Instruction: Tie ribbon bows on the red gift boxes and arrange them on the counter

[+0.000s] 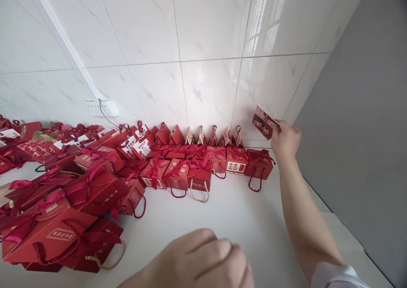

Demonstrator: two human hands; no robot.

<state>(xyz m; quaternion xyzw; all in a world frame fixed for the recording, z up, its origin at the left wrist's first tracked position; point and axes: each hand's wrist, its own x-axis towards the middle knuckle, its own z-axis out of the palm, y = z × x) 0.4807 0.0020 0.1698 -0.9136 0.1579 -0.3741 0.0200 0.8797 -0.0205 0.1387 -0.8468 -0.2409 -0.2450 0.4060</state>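
My right hand [286, 139] is shut on a small red and cream box [263, 123] with a printed picture, held near the tiled wall at the right end of the back row. Just left of it, a small triangular box [237, 138] with a ribbon loop stands against the wall. Below, a red box with a rope handle [259, 164] ends the front row. My left hand [206, 258] is closed above the white surface near the front edge; its fingertips and whatever they may hold are hidden.
A large pile of red gift boxes [63, 228] with ribbons fills the left side. A power strip [101, 108] with a cable sits against the wall [210, 25]. At the right rises a grey panel [359, 131]. The white table [165, 220] lies beneath.
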